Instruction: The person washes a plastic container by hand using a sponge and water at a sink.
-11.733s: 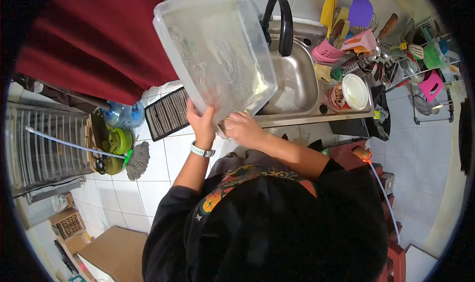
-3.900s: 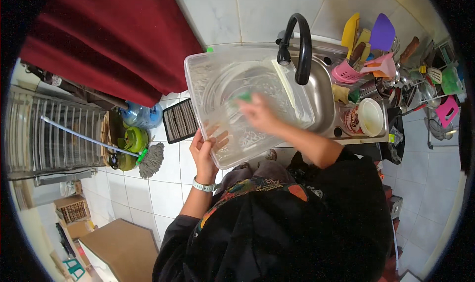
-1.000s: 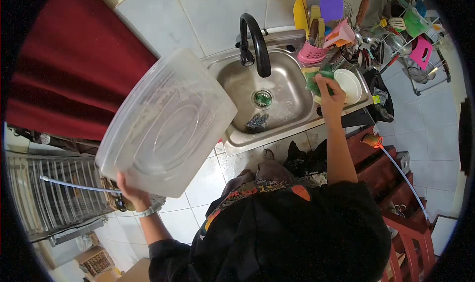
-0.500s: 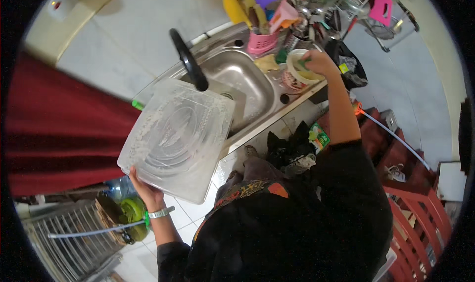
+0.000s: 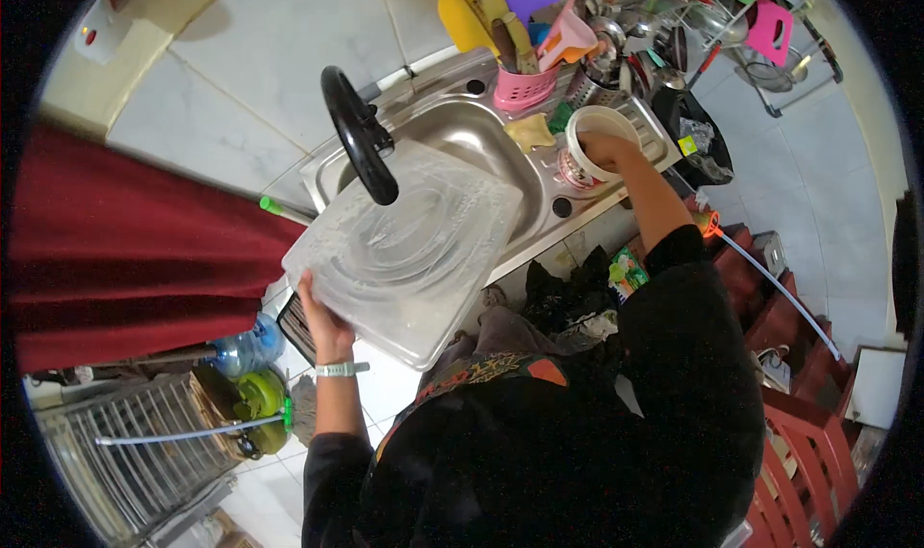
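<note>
While the left hand (image 5: 327, 327) is gripping the clear box (image 5: 404, 250) partly over the sink (image 5: 500, 153), the right hand (image 5: 605, 149) is hiding its grip inside the tub (image 5: 576, 170) right of the sink; I cannot tell it. The left hand should be keeping the box steady.

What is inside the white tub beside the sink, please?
The right hand is in the white tub, whose pale inner wall partly shows. The hand hides its own fingertips and the bottom, so anything there cannot be seen.
</note>
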A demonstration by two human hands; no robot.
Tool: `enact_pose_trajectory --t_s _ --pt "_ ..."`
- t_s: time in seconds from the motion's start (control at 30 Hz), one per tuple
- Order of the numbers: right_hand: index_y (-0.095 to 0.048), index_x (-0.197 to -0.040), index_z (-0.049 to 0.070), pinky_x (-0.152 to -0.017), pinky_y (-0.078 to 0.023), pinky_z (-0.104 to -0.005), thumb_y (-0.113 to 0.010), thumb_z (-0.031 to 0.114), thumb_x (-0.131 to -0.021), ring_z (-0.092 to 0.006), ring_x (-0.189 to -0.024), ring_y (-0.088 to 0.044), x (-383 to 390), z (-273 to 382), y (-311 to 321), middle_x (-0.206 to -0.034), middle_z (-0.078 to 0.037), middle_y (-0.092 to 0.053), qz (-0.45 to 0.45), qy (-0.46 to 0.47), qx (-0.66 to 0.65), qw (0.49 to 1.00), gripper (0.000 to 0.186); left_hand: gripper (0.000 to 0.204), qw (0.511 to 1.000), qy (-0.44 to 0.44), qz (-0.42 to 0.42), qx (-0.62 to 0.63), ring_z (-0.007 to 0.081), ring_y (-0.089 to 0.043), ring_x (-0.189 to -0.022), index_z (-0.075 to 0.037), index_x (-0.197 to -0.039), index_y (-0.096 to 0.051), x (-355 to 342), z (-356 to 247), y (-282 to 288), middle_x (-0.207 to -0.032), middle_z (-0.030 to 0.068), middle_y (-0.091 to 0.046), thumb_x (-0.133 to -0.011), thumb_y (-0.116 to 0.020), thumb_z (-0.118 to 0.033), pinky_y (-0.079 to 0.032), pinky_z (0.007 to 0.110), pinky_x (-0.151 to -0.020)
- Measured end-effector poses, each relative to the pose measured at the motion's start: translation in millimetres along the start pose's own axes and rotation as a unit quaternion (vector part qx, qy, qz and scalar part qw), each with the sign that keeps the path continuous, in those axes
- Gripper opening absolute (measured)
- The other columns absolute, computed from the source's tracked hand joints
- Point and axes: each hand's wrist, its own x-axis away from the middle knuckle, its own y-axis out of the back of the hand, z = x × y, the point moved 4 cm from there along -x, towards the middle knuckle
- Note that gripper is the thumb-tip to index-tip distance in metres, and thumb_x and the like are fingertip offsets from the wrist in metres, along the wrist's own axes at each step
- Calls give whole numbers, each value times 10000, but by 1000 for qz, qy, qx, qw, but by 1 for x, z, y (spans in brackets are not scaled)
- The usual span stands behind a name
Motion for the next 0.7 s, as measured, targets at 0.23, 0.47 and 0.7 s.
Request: enact_pose_trajectory --t_s 0.23,0.47,0.7 --pt "-556 -1106 40 -884 -419 -422 -606 150 -751 -326 -1016 -546 8 16 5 -1141 -173 -562 -88 68 150 982 375 488 998 -25 51 19 197 -513 -1083 -34 -1215 -456 -15 16 -22 -1199 82 -534 -855 -550 -350 -387 307 -934" --pt "-607 -943 26 -828 -442 -398 -595 101 -728 -340 -971 -561 45 29 37 -1038 -194 -595 -160 101 358 915 228 486 990 -107 96 -7 161 -506 -1038 -123 -1254 -372 17 29 -47 -1139 54 -516 -825 -579 -28 -412 312 -886" --pt "-573 -959 31 -771 -442 -342 -614 93 -741 -233 -853 -576 155 209 -29 -917 -125 -604 -192 367 7 910 230 621 996 -72 29 -32 189 -508 -1047 -156 -1303 -265 44 59 -49 -1155 60 -504 -808 -627 -67 -470 378 -797"
